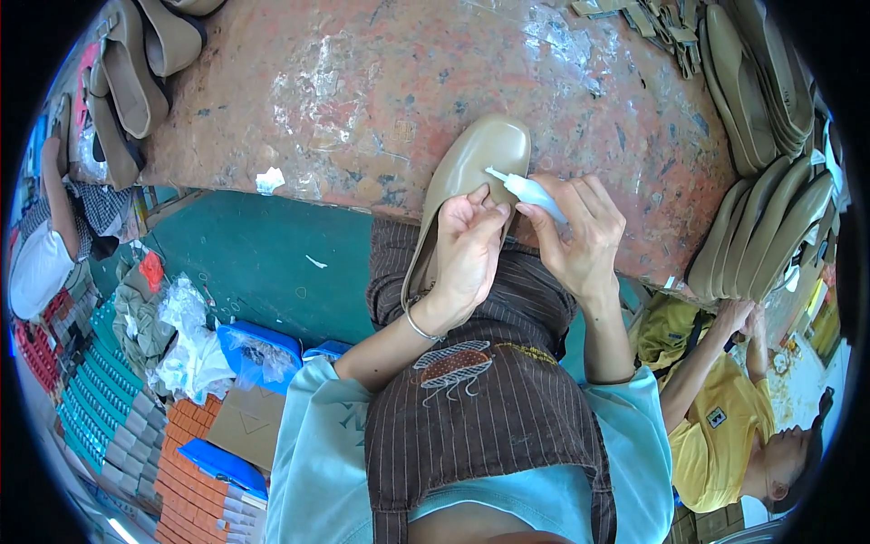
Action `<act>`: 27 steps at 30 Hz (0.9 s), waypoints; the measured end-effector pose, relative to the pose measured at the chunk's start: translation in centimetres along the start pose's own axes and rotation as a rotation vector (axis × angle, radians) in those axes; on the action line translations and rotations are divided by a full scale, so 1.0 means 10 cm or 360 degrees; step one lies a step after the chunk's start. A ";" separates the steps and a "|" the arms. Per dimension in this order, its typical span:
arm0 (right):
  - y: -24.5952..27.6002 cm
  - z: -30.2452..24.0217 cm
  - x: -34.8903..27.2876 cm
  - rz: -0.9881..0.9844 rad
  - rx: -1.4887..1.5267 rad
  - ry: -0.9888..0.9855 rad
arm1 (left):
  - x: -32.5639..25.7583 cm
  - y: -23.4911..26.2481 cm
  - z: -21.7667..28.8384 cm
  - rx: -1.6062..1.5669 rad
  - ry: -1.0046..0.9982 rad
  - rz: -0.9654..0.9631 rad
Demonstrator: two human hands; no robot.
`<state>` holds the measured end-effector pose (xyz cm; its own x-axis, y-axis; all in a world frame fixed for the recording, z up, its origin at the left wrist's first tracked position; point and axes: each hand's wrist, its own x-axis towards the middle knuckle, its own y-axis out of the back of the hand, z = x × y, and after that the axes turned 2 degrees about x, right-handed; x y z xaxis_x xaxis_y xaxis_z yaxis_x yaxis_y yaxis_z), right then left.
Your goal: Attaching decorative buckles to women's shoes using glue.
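A glossy beige flat shoe [480, 150] lies toe away from me, its front on the table edge and its heel end toward my lap. My left hand [467, 240] is over the shoe's opening, palm turned up, fingers curled and thumb pressed near the front rim. What these fingers pinch, if anything, is hidden. Between thumb and fingers, my right hand [580, 231] holds a small white squeeze bottle [536, 196] with a thin nozzle. Its tip points left, close above the shoe's upper.
Beige shoes [759, 222] stand stacked at the table's right side, near small beige strips [648, 23]. More shoes [127, 68] sit far left. A co-worker in yellow [725, 426] is at right, another person [45, 263] at left. Blue bins [258, 354] stand on the green floor [263, 263].
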<state>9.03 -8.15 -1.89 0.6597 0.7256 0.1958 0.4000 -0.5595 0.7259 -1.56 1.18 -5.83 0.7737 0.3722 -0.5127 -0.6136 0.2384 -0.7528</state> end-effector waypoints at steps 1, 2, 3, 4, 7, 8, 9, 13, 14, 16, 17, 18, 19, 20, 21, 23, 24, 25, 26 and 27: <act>0.00 0.00 0.00 -0.0009 -0.0026 -0.0005 | 0.01 0.02 -0.02 -0.0027 0.0000 -0.0015; 0.00 -0.01 0.00 -0.0019 -0.0052 -0.0013 | 0.01 0.02 -0.02 -0.0054 0.0002 -0.0029; 0.00 -0.01 0.01 -0.0020 -0.0051 -0.0014 | 0.00 0.02 -0.02 -0.0054 0.0002 -0.0028; 0.00 -0.01 0.02 -0.0013 -0.0049 -0.0022 | 0.00 0.00 -0.02 -0.0072 -0.0010 0.0026; 0.00 -0.03 0.03 -0.0005 -0.0054 -0.0027 | -0.01 -0.03 -0.04 -0.0092 -0.0060 0.0058; 0.01 -0.03 0.04 -0.0001 -0.0059 -0.0019 | -0.01 -0.03 -0.04 -0.0093 -0.0100 0.0035; 0.01 -0.04 0.04 -0.0002 -0.0058 -0.0021 | -0.01 -0.04 -0.03 -0.0092 -0.0099 0.0037; 0.05 -0.05 0.05 -0.0030 -0.0097 -0.0044 | -0.01 -0.10 0.01 -0.0058 -0.0024 0.0123; 0.06 -0.06 0.05 -0.0027 -0.0129 -0.0037 | -0.02 -0.11 0.01 -0.0049 -0.0019 0.0200; 0.09 -0.06 0.03 -0.0045 -0.0141 -0.0061 | -0.02 -0.04 -0.01 -0.0063 -0.0057 0.0109; 0.10 -0.05 0.02 -0.0060 -0.0158 -0.0083 | -0.02 -0.03 -0.01 -0.0079 -0.0096 0.0012; 0.11 -0.04 0.01 -0.0062 -0.0156 -0.0085 | -0.02 -0.04 0.00 -0.0079 -0.0095 0.0015; 0.12 -0.02 0.00 -0.0064 -0.0166 -0.0073 | -0.02 -0.06 0.00 -0.0045 -0.0076 0.0072; 0.12 -0.01 -0.01 -0.0066 -0.0176 -0.0061 | -0.02 -0.08 0.01 -0.0011 -0.0055 0.0128; 0.12 -0.02 -0.01 -0.0069 -0.0175 -0.0064 | -0.02 -0.11 0.03 -0.0011 -0.0053 0.0131; 0.12 -0.05 0.01 -0.0080 -0.0167 -0.0101 | -0.02 -0.13 0.05 0.0010 -0.0065 0.0074; 0.10 -0.06 0.03 -0.0081 -0.0167 -0.0103 | -0.02 -0.14 0.05 0.0010 -0.0063 0.0075; 0.08 -0.08 0.06 -0.0065 -0.0159 -0.0073 | -0.01 -0.13 0.05 0.0008 -0.0028 0.0082; 0.07 -0.10 0.08 -0.0050 -0.0148 -0.0041 | 0.00 -0.13 0.06 0.0006 0.0004 0.0092; 0.07 -0.12 0.09 -0.0052 -0.0147 -0.0042 | 0.00 -0.12 0.05 0.0006 0.0004 0.0095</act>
<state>9.15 -7.42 -0.45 0.6641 0.7316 0.1544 0.3623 -0.4955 0.7895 -0.89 1.40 -4.73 0.7363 0.3833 -0.5576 -0.6590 0.2192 -0.7195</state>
